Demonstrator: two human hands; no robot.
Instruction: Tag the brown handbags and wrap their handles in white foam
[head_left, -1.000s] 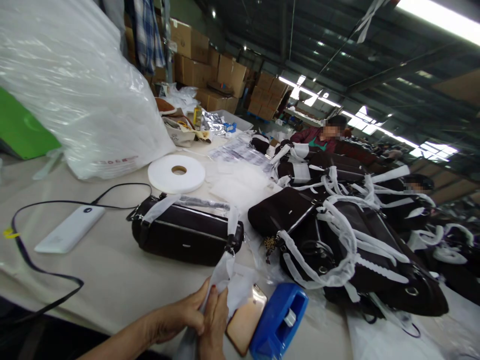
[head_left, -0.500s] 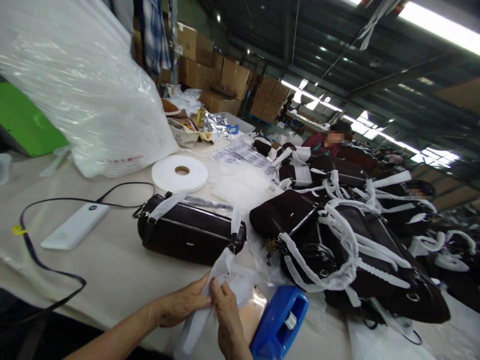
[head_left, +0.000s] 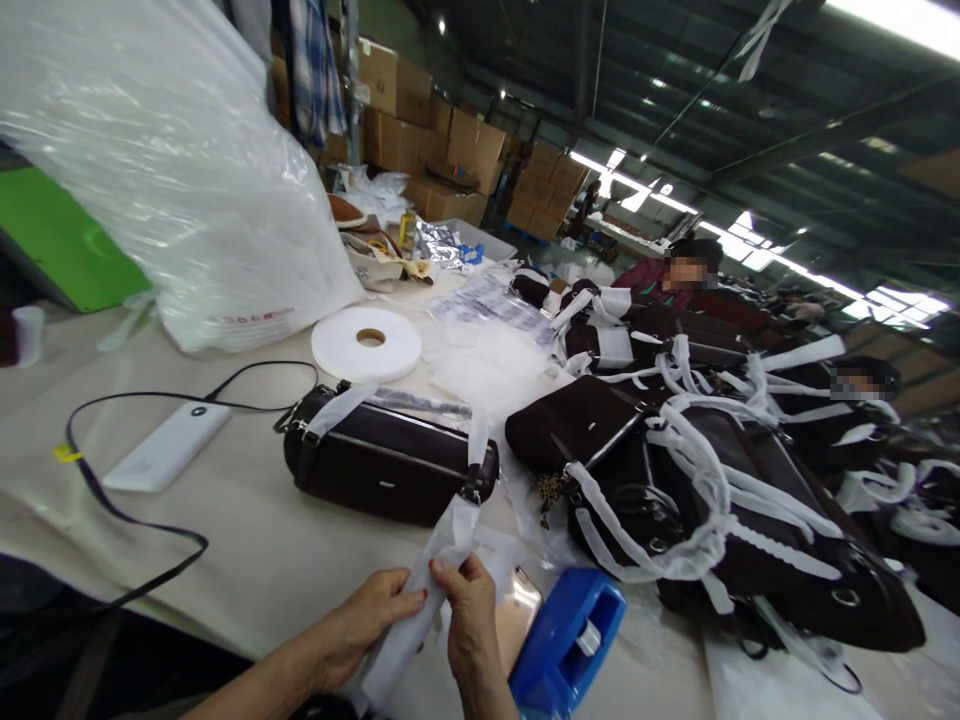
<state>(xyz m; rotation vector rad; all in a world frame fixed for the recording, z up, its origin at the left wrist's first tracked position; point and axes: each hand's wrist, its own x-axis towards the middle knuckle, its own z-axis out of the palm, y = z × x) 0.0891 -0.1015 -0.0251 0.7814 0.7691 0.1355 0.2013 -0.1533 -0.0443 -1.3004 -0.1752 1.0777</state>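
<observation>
A small dark cylindrical handbag (head_left: 390,460) with a silver zip lies on its side in front of me. From its right end a strap runs toward me, covered by a white wrapping strip (head_left: 405,640). My left hand (head_left: 375,615) is closed on this strip, thumb on top. Higher up, nearer the bag, my right hand (head_left: 471,605) pinches the strip's right edge between thumb and fingers. The strap inside is hidden by the wrapping. White wrapping also covers the bag's other strap ends.
A blue plastic container (head_left: 566,640) and a phone (head_left: 521,605) lie right of my hands. Wrapped dark bags (head_left: 750,480) are piled farther right. A white tape roll (head_left: 367,343), white power bank (head_left: 169,447) with cable, and big plastic sack (head_left: 225,230) are left. A person (head_left: 637,280) sits beyond.
My right thumb has moved slightly away from my left thumb along the strip, and the strip looks flatter and wider between them. The view has shifted slightly; the bag stays in place.
</observation>
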